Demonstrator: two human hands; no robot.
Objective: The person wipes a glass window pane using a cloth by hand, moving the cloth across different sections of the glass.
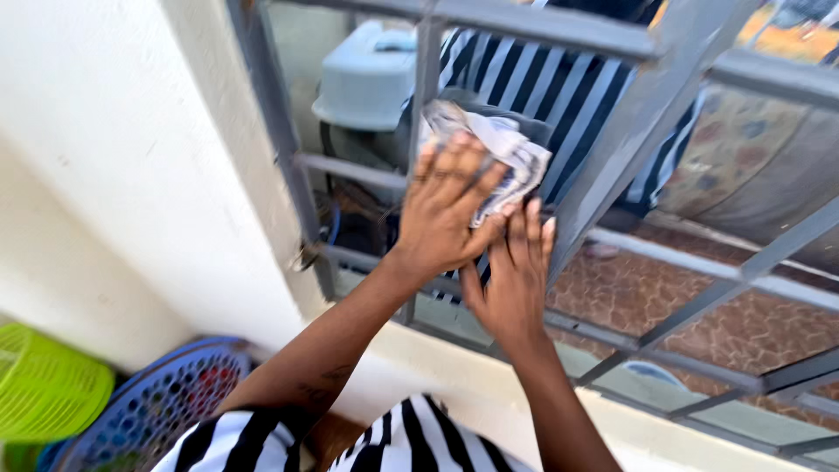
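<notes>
My left hand (446, 210) presses a crumpled wad of newspaper (494, 153) against the glass of a window behind a grey metal grille (612, 149). Its fingers are spread over the paper and closed on it. My right hand (516, 280) rests just below, fingers up against the pane and touching the lower edge of the paper. Both arms reach up from the lower middle of the view. The glass reflects a black-and-white striped shirt (559, 87).
A white wall (131, 175) fills the left side, and a pale sill (489, 385) runs under the window. A green plastic basket (44, 385) and a blue perforated basket (157, 402) sit at the lower left. A pale blue container (367, 79) shows in the glass.
</notes>
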